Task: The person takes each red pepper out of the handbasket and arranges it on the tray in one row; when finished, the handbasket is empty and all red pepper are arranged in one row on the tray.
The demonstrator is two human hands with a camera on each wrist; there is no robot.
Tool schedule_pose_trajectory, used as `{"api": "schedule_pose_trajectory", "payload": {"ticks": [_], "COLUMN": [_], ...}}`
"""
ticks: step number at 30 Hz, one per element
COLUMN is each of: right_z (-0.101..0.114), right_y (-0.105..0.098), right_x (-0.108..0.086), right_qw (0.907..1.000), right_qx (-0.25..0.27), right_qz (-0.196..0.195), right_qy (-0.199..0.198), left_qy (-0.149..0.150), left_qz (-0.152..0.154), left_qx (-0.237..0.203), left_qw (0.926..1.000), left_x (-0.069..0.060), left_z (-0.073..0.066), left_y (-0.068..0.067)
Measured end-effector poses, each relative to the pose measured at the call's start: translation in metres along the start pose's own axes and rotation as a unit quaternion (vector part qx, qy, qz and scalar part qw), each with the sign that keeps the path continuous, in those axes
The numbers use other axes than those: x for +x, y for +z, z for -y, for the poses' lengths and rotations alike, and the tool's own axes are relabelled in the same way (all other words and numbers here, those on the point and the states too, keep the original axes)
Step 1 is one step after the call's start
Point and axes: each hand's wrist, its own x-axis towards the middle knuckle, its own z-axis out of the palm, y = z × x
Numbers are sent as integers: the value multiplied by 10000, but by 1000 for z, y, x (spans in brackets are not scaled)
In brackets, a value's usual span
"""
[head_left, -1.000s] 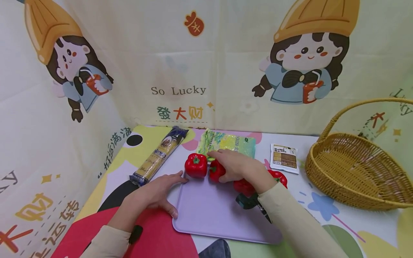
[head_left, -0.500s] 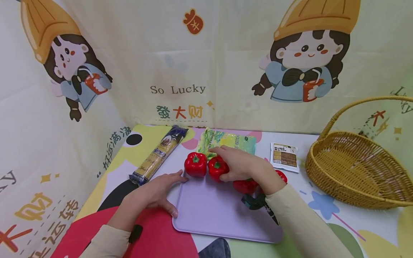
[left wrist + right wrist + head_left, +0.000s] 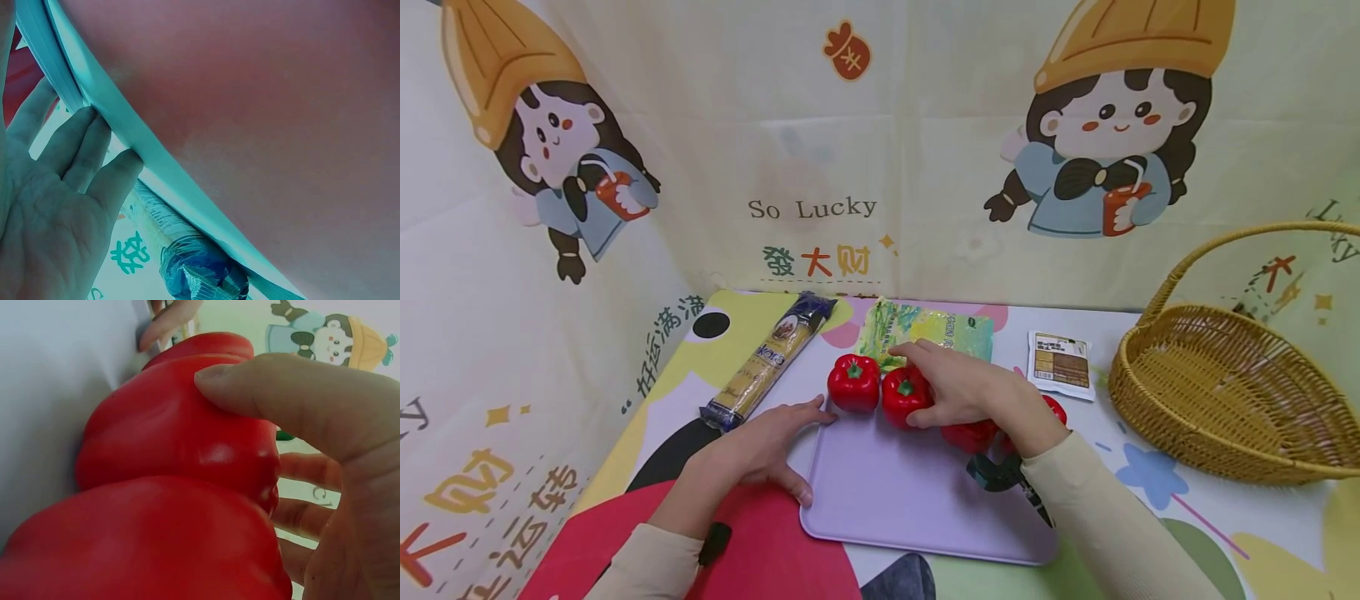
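Red bell peppers stand in a row along the far edge of a lilac tray (image 3: 917, 508). My right hand (image 3: 958, 387) holds the second bell pepper from the left (image 3: 901, 400). In the right wrist view its thumb (image 3: 237, 390) presses one side of this pepper (image 3: 169, 437), with fingers around the other. The leftmost bell pepper (image 3: 853, 383) stands beside it. Farther right, two bell peppers are partly hidden by my hand and wrist, one of them (image 3: 968, 436) nearer. My left hand (image 3: 767, 446) has its fingers spread and touches the tray's left edge.
A long pasta packet (image 3: 767, 362) lies left of the tray. Behind the peppers is a green-yellow packet (image 3: 962, 329). A small white-brown packet (image 3: 1060, 367) and a handled wicker basket (image 3: 1210, 392) are at the right. A printed cloth wall (image 3: 940, 167) rises behind.
My right hand has shifted slightly to the right, and more of the second pepper shows. The right forearm now covers more of the rightmost pepper. The left hand stays in place.
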Motion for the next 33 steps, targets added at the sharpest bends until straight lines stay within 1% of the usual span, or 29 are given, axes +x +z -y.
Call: {"api": "schedule_pose_trajectory", "payload": {"ticks": [7,13,16,18,22,27,30,33], "right_z": [-2,-2,-1,-2,-7,-19,-27,-32], "right_y": [1,1,-1,-3,-8,-16,-18,-16], "right_x": [-1,-3,-5,-8,-15,-31,-42,-51], "right_qw": [10000,9998,9998,9999,9996,9988,9990,9995], "right_qx": [-20,46,119,115,4,5,39,-17], "right_qz": [79,160,106,-8,-275,-477,-452,-273], "right_qy": [2,91,107,64,-88,-93,-1,162], "left_qy": [-37,9,16,2,-4,-3,17,-31], "left_qz": [-23,-17,3,9,-6,-14,-4,-6], "left_qx": [27,-2,-31,-46,-96,-112,-123,-71], "left_qw": [10000,10000,10000,10000,10000,9999,9999,10000], "left_x": [1,1,1,1,1,1,1,1], "left_z": [1,3,2,2,1,1,1,2], "left_y": [1,1,1,1,1,3,2,2]}}
